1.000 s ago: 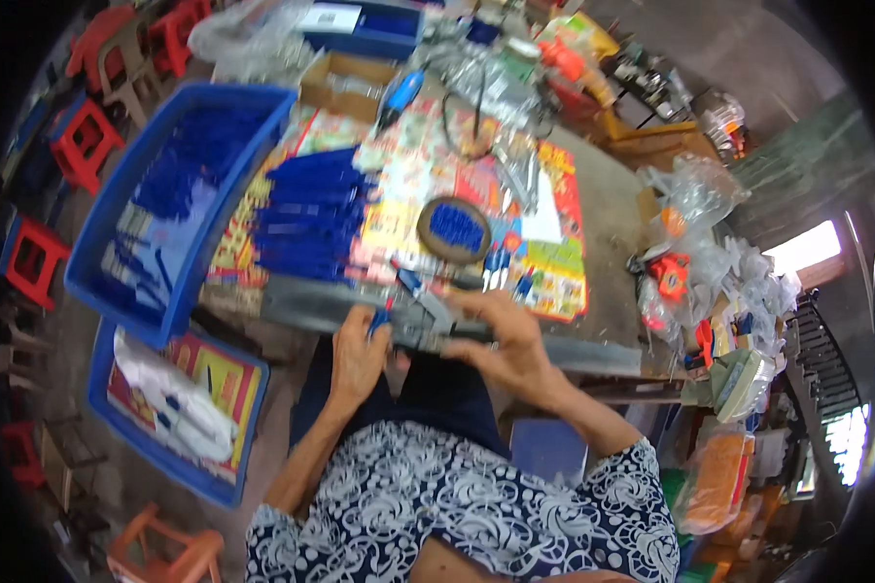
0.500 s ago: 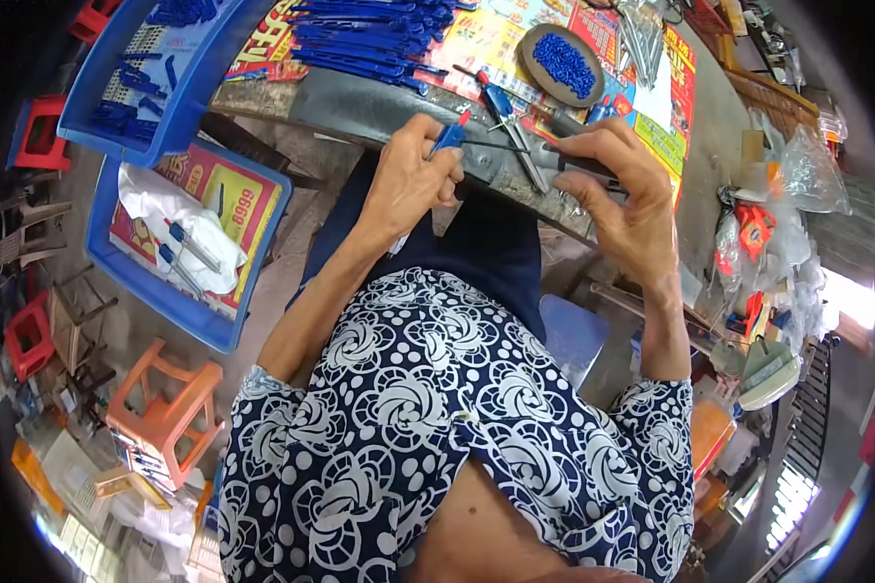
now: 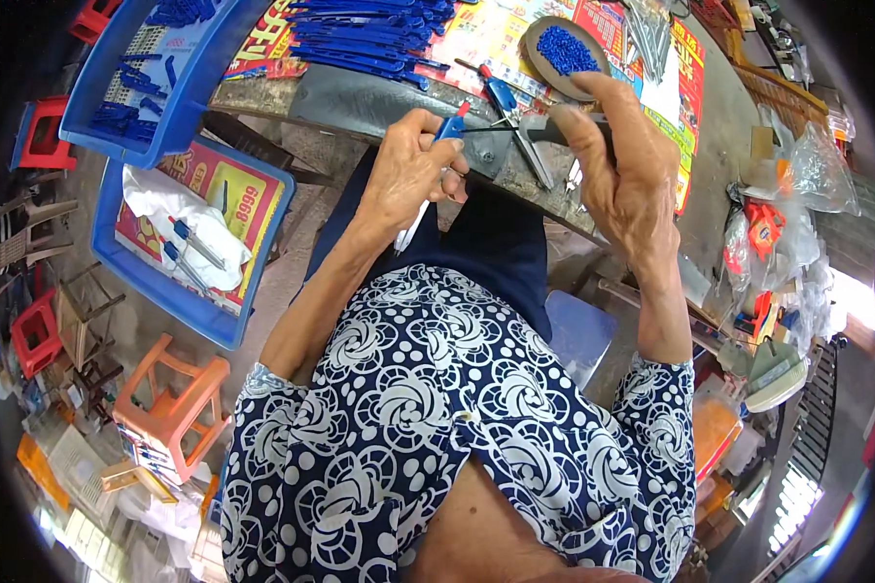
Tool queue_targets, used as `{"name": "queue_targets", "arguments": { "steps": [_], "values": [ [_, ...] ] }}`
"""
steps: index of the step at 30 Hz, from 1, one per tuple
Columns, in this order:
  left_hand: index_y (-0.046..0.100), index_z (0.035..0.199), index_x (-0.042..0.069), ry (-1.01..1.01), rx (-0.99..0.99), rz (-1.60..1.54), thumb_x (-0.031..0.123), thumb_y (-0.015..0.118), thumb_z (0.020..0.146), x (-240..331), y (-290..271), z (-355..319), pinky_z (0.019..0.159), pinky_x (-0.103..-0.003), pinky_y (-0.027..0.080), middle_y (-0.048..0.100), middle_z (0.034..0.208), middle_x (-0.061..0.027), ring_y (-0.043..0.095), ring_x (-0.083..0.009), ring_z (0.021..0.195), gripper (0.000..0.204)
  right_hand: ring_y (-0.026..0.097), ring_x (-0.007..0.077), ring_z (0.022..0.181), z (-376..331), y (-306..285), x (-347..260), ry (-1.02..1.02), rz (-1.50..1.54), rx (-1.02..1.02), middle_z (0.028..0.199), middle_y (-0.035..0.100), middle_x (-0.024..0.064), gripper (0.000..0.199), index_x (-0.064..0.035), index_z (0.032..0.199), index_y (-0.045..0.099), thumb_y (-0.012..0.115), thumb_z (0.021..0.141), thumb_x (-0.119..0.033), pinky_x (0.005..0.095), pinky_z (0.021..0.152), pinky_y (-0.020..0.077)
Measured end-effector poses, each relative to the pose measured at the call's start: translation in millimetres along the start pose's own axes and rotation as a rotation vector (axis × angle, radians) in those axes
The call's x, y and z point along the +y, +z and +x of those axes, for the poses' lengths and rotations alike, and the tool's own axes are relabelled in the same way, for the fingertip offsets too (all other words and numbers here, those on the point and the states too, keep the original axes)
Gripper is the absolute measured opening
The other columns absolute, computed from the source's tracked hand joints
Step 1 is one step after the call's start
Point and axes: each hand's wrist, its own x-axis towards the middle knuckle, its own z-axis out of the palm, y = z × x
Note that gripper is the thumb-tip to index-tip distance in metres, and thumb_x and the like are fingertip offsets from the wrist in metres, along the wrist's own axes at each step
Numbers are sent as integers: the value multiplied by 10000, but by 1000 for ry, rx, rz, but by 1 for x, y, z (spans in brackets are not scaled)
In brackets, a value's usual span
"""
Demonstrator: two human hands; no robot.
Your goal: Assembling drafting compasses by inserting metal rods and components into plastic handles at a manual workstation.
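Observation:
My left hand (image 3: 413, 170) is closed round a drawing compass (image 3: 451, 127) with a blue head and red tip; its pale legs stick out below my fingers. A dark-handled screwdriver (image 3: 540, 130) lies crosswise, its thin black shaft reaching toward the compass head. Its handle runs behind the thumb of my right hand (image 3: 632, 165), apparently held in the palm, though the far end is hidden. The index finger reaches onto the rim of a round brown dish (image 3: 544, 73) of small blue pieces (image 3: 566, 51). Another blue compass (image 3: 501, 95) with metal legs lies between the hands.
A pile of blue compass parts (image 3: 360, 34) covers the table's far left. Metal legs (image 3: 648, 44) lie beyond the dish at right. Two blue trays (image 3: 136, 151) (image 3: 226, 335) stand at left, the lower one holding a white cloth (image 3: 180, 219) and finished-looking compasses. An orange stool (image 3: 170, 408) stands behind.
My right hand has moved up and away from the table edge to the dish, its index finger stretching out. The screwdriver has swung level and shifted up slightly. The left hand keeps the compass.

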Motion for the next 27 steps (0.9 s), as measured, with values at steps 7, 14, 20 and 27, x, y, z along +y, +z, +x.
{"name": "queue_targets", "arguments": {
  "steps": [7,14,20,27],
  "values": [
    [440,912,-43,0,4,9,46,491,801,0,1,-1,384,-178,334,553,697,-126,488,-104,517,151,531,268,745,10,-13,7,-76,364,-213,810,525,116,223,-5,923,527,566,704,7,317,623,429],
    [436,918,-47,-1,-5,40,44,491,799,-2,0,0,383,-176,327,555,703,-130,486,-103,511,159,521,262,779,9,-11,-10,7,243,-151,807,521,125,208,-7,919,511,553,715,-18,321,663,425],
    [439,835,-62,48,32,-13,37,501,757,-3,1,1,369,-236,436,548,622,-123,483,-102,420,140,554,220,817,15,-16,-2,21,357,-248,853,518,114,269,-3,975,502,535,708,7,290,705,436],
    [442,840,-59,45,39,-12,40,506,755,-3,1,2,373,-236,445,551,632,-124,479,-96,426,145,527,137,825,15,-11,-13,322,141,-162,903,553,72,254,20,963,529,528,723,-64,263,783,398]
  ]
}}
